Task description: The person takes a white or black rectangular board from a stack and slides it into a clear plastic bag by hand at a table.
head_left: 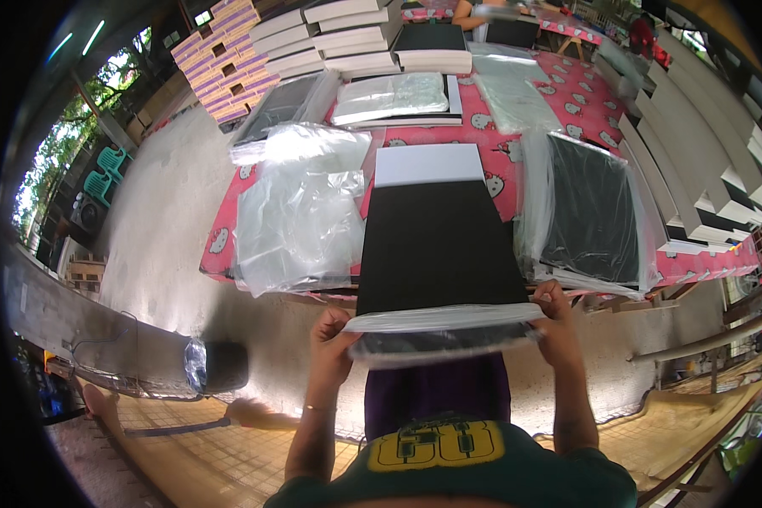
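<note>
A long black board (440, 245) with a white strip at its far end reaches from the pink table towards me. Its near end is inside a clear plastic bag (440, 332), whose gathered mouth lies across the board. My left hand (332, 337) pinches the bag's left edge, and my right hand (554, 322) grips the right edge at about the same height. Both hands are closed on the plastic. How thick the black piece is, I cannot tell.
Loose clear bags (300, 212) lie on the pink patterned tablecloth (504, 157) at left. To the right sits a bagged black piece (591, 212). White-edged stacks (703, 161) rise at far right, more stacks (356, 38) at the back. Another person's arm (466, 15) shows beyond.
</note>
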{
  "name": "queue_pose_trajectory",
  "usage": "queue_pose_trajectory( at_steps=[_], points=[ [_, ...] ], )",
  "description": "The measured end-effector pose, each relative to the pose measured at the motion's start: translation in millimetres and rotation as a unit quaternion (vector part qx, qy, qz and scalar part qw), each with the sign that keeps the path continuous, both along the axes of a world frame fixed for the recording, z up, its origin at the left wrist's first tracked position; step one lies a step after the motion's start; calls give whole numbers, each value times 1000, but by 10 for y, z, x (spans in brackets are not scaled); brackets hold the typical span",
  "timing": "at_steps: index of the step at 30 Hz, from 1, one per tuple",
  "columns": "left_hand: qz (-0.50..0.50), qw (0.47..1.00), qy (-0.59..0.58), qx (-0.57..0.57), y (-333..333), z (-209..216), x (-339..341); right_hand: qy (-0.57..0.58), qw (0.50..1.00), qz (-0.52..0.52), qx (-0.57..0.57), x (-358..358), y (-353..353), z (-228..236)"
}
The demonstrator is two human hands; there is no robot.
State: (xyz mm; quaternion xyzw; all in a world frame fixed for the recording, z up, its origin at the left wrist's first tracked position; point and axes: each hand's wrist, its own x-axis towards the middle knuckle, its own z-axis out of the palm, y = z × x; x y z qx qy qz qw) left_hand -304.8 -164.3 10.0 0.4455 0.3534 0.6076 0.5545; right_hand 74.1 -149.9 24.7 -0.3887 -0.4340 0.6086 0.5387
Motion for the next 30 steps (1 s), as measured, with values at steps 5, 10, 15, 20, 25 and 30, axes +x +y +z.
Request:
queue_pose_trajectory(
  at_steps=[5, 10, 15, 20, 25, 30],
  points=[
    [18, 938, -342, 53, 290, 1288, 36, 305, 929, 140, 160, -181, 259, 1281],
    [-31, 943, -315, 102, 1355, 1568, 28, 292, 949, 79, 88, -328, 1382, 1346],
    [49, 949, -280, -134, 1633, 278, 88, 267, 961, -2, -68, -226, 1634, -102],
    [106, 983, 33, -146, 1337, -181, 57, -35, 997, -73, -5, -257, 1409, -551],
    [87, 964, 252, 7, 1761, 15, 192, -242, 956, -147, 74, -530, 1509, -380],
    [-19, 985, 149, -88, 1621, 322, 975, 23, 952, -305, -1, 304, 1376, -103]
  ],
)
